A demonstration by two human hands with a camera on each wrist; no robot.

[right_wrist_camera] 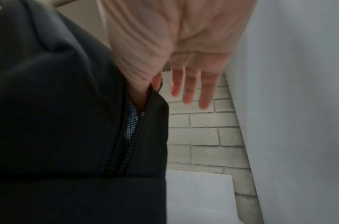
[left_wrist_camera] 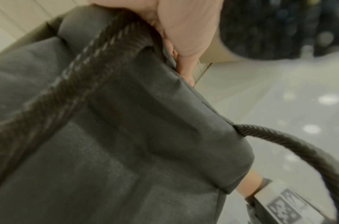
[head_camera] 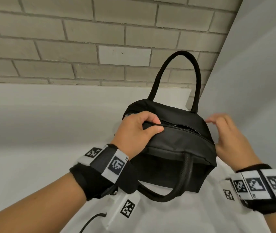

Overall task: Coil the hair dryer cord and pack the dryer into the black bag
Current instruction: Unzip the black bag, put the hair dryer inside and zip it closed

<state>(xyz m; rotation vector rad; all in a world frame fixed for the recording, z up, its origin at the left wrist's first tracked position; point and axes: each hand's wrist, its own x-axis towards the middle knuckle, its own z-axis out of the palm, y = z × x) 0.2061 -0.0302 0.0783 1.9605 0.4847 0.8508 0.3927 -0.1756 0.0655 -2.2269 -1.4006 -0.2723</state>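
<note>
The black bag stands on the white table, with its far handle upright and its near handle hanging over the front. The zipper along the top is partly open. My left hand pinches the bag's top at the left end of the zipper. My right hand is at the bag's right end. In the right wrist view its thumb is tucked into the zipper gap of the bag and three fingers stay straight. Blue mesh shows inside. The hair dryer is hidden.
A brick wall runs close behind the table and a grey panel closes off the right side. A white block with a printed marker and a thin black cable lie near the table's front edge.
</note>
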